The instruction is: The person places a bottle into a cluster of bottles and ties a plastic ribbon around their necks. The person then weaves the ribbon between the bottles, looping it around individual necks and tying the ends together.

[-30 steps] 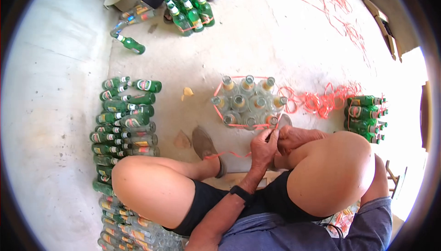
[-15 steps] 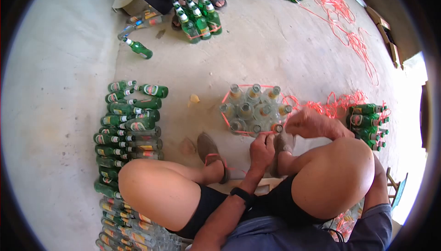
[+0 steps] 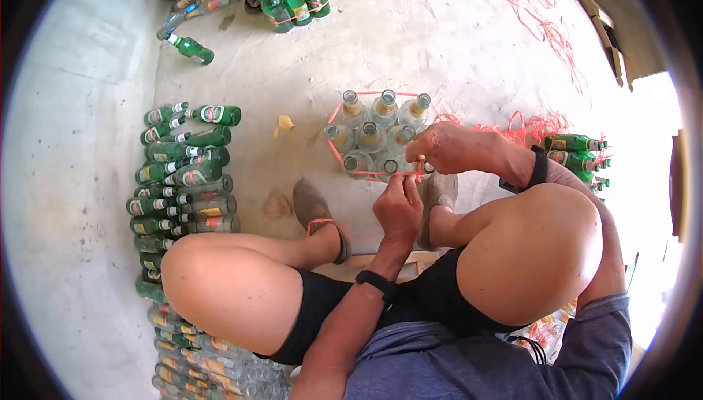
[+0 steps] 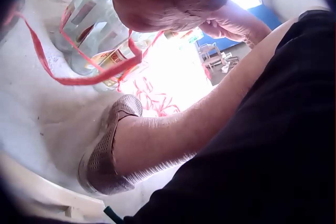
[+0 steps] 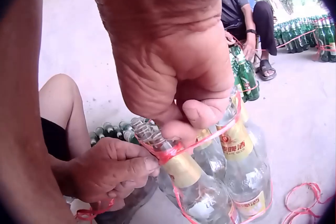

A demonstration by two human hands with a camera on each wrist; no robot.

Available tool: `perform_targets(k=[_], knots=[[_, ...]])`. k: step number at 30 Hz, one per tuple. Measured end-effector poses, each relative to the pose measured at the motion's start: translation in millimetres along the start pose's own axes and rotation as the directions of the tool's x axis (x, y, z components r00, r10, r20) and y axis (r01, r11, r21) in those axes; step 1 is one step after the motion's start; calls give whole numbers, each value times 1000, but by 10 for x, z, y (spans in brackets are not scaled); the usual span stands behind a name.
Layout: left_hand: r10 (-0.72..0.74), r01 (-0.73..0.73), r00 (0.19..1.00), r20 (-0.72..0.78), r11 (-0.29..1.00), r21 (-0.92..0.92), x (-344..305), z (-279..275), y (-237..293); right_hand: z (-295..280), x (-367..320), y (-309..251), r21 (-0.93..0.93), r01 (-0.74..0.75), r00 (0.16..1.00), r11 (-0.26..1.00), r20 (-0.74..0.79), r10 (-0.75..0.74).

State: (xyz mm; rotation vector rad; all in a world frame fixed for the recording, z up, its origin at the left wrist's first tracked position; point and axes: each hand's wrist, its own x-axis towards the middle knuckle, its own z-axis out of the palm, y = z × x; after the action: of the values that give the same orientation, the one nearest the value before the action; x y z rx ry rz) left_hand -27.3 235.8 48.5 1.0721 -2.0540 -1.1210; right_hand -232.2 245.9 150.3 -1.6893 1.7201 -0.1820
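Clear glass bottles (image 3: 370,134) stand upright in a bundle on the floor, with pink plastic twine (image 3: 335,152) looped round them. At the bundle's near edge, my left hand (image 3: 399,213) pinches the twine just below a bottle mouth; a loose tail (image 4: 79,80) hangs from it in the left wrist view. My right hand (image 3: 454,149) is over the bundle's near right corner, fingers curled. In the right wrist view its thumb and fingertips (image 5: 195,115) pinch the twine beside a bottle neck, close to the left hand (image 5: 113,171).
Green and clear bottles (image 3: 198,151) lie stacked along the left. Tied green bottles (image 3: 575,152) lie at the right, near tangled twine (image 3: 531,129). Ahead, another person (image 5: 239,11) sits behind a green-bottle bundle (image 3: 289,1). My shoes (image 3: 311,206) flank the near side.
Both hands were together below the bundle; the right hand swung out to its right, then came back over the near right bottles. The left hand stayed at the near edge. The head view shifted.
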Motion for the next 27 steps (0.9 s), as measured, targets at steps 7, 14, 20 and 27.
perform_targets(k=[7,14,20,27], knots=[[-90,86,993,-77,995,-58,25,33,-99,30,154,8,122,33,993,992,109,-47],[-178,167,981,-74,977,-129,4,-5,-71,-31,402,-16,16,50,945,999,321,-53],[-372,377,924,90,848,-372,11,25,-83,41,408,-6,74,55,949,996,306,-75],[-518,574,806,287,564,-594,83,-167,166,-8,302,-118,-2,-60,962,998,265,59]])
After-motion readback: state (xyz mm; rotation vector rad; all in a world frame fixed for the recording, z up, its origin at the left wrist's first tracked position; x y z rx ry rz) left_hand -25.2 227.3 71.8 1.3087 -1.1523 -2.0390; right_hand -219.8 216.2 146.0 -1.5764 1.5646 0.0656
